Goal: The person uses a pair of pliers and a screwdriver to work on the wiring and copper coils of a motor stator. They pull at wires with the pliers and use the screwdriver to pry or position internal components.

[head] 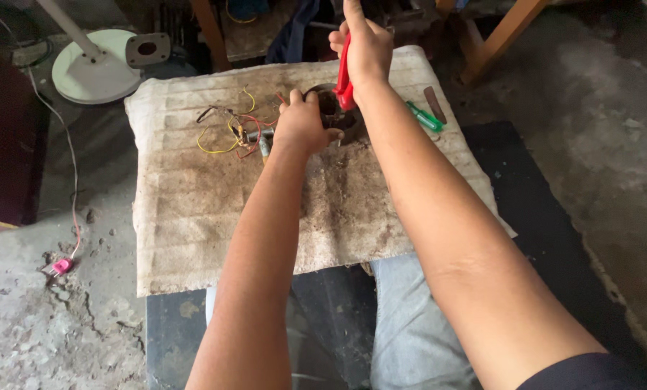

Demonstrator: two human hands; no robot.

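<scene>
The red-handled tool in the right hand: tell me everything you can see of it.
The red-handled tool looks like pliers or cutters: two slim red handles, seemingly plastic-coated, gripped in the right hand. It points steeply down, its working end at the rim of the dark round part that the left hand steadies on the dirty white board. The head is mostly hidden, so the jaw shape cannot be told.

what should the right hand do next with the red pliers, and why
Probably squeeze the red-handled pliers and work at the dark round part. The right hand already holds them upright with the nose down at that part, and the left hand grips it against the dirty white board. The tangle of wires lies clear to the left.
</scene>
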